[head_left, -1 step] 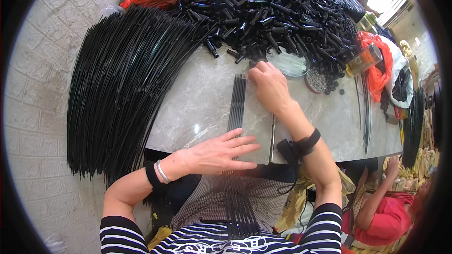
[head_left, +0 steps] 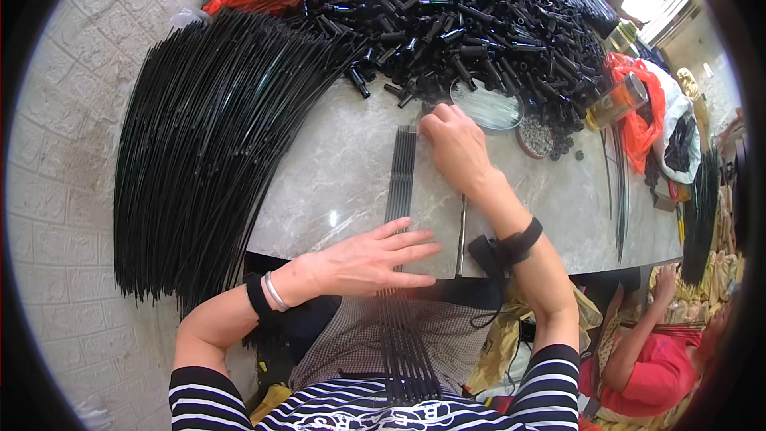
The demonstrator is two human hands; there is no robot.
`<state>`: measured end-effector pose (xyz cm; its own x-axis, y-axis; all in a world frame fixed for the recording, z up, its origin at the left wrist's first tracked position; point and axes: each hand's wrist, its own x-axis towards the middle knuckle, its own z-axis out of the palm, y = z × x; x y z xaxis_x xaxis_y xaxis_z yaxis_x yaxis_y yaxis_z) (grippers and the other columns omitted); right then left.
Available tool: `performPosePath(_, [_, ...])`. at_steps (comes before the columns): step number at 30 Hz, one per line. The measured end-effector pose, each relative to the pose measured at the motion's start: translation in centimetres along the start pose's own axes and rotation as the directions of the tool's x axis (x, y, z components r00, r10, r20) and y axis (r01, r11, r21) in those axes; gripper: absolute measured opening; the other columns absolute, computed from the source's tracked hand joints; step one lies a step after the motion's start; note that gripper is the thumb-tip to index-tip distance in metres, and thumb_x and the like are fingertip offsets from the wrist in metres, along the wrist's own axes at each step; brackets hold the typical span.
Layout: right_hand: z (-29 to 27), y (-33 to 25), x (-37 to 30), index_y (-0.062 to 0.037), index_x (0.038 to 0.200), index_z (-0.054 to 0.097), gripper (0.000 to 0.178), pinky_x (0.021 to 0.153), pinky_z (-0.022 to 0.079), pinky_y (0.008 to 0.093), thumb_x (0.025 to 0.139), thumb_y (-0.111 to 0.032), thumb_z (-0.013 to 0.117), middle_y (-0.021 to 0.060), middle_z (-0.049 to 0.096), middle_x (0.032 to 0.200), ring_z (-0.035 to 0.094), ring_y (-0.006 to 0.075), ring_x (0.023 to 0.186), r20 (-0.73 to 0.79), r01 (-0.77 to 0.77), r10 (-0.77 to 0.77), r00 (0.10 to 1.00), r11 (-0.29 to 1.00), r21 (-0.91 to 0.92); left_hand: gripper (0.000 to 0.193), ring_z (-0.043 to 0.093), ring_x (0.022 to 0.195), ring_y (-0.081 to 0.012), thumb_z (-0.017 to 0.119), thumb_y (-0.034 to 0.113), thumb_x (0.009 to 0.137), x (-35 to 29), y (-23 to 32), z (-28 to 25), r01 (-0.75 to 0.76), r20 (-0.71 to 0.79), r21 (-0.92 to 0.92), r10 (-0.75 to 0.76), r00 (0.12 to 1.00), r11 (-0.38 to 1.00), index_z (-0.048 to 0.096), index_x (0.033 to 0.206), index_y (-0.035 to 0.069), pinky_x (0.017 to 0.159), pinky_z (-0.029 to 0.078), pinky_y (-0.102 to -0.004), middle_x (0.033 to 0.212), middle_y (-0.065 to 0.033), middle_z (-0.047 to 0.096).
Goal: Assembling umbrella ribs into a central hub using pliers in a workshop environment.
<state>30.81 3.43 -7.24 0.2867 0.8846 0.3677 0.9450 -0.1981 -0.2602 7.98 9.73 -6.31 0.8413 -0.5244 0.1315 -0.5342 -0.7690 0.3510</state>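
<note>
Several thin black rods (head_left: 400,172) lie side by side in a flat row, running from the middle of the table over its near edge toward my striped shirt. Across them rests my left hand (head_left: 363,259), palm down with its fingers spread. My right hand (head_left: 456,144) is closed in a pinch just right of the rods' far ends; what its fingertips hold, if anything, is hidden. Close beyond it stand a round clear dish (head_left: 488,105) of thin whitish pieces and a small round dish (head_left: 535,137) of tiny grey parts.
A big bundle of black rods (head_left: 199,160) overhangs the table's left side. Short black tubes (head_left: 463,24) are heaped at the back. Toward the right are a jar (head_left: 617,102), a red bag (head_left: 638,140) and a white bag (head_left: 678,124). A person in red (head_left: 654,375) sits at the lower right.
</note>
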Motion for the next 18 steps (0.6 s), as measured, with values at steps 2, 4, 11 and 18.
performPosePath(2, [0.2,-0.4,0.1,-0.0057,0.09,0.065,0.012,0.077,0.048,0.0398,0.083,-0.006,0.056,0.0104,0.059,0.092,0.057,0.0302,0.093,0.001,-0.007,0.007,1.0,1.0,-0.02,0.058,0.032,0.139,-0.0306,0.06,0.008,0.081,-0.1,0.0,0.1,-0.002,-0.01,0.003,0.002,1.0,1.0,0.047,0.135,0.028,0.114,0.027,-0.0495,0.149,-0.011,0.034])
performPosePath(4, [0.3,-0.9,-0.1,-0.0054,0.083,0.063,0.01,0.077,0.05,0.0404,0.077,-0.003,0.056,0.0101,0.058,0.091,0.057,0.0287,0.093,-0.012,-0.065,0.065,0.998,0.997,-0.032,0.059,0.032,0.139,-0.0298,0.06,0.008,0.081,-0.1,0.0,0.2,0.005,-0.026,-0.023,-0.005,1.0,1.0,0.047,0.134,0.028,0.114,0.026,-0.0514,0.149,-0.0103,0.035])
performPosePath(11, [0.1,-1.1,0.0,-0.0056,0.091,0.065,0.012,0.079,0.047,0.0388,0.082,-0.006,0.057,0.0093,0.06,0.095,0.057,0.0289,0.094,-0.001,-0.064,0.064,0.998,0.997,-0.037,0.062,0.033,0.14,-0.0234,0.06,0.005,0.078,-0.3,0.3,0.1,0.054,-0.01,-0.021,-0.055,0.998,0.998,0.048,0.133,0.031,0.114,0.016,-0.0628,0.149,-0.0055,0.035])
performPosePath(18, [0.5,-0.8,0.3,-0.0064,0.088,0.065,0.012,0.08,0.046,0.0397,0.079,-0.005,0.057,0.0095,0.059,0.092,0.057,0.0288,0.094,-0.013,0.016,-0.017,1.0,0.995,-0.095,0.064,0.033,0.14,-0.0228,0.06,0.003,0.077,-0.1,0.1,-0.1,0.032,0.001,-0.02,-0.032,0.999,0.999,0.048,0.133,0.031,0.114,0.015,-0.0625,0.149,-0.0054,0.036])
